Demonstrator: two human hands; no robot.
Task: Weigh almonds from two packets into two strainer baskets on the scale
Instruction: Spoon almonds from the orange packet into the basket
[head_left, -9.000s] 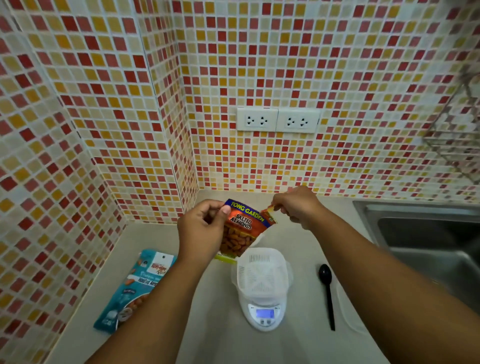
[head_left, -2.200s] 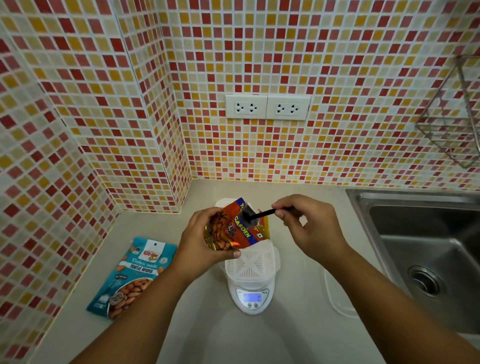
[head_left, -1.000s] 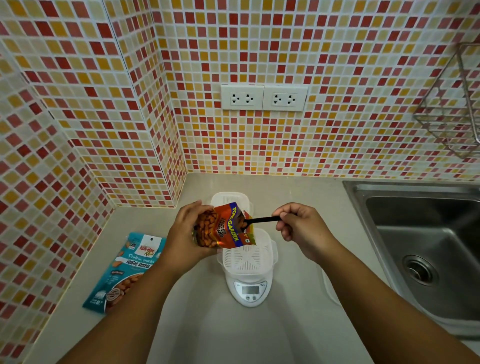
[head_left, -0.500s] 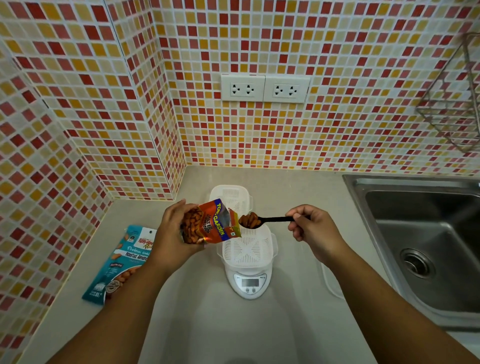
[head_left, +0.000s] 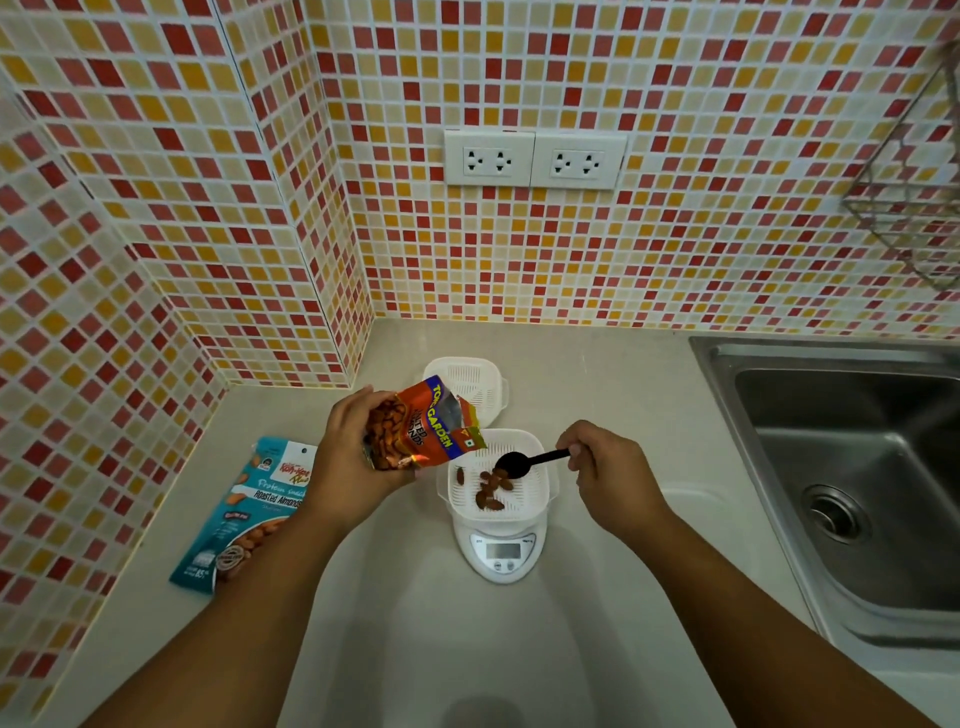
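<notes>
Tipping a first spoonful of salted almonds into a strainer basket, with the spoon lifted out of the packet half a second earlier.

Right hand (head_left: 610, 470) pinching black spoon (head_left: 522, 462) over white strainer basket (head_left: 540, 499) on digital scale (head_left: 501, 558); almonds (head_left: 491, 488) now lying inside. Left hand (head_left: 348, 457) gripping opened orange packet (head_left: 423, 428). Second basket (head_left: 467, 376) behind, teal roasted-almond packet (head_left: 249, 512) lying unopened: weighing only starting.

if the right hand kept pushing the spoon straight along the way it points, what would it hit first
Probably the orange almond packet held by the left hand: the right hand aims the black spoon leftward over the strainer basket. Depth is unclear, so it might pass below.
</notes>
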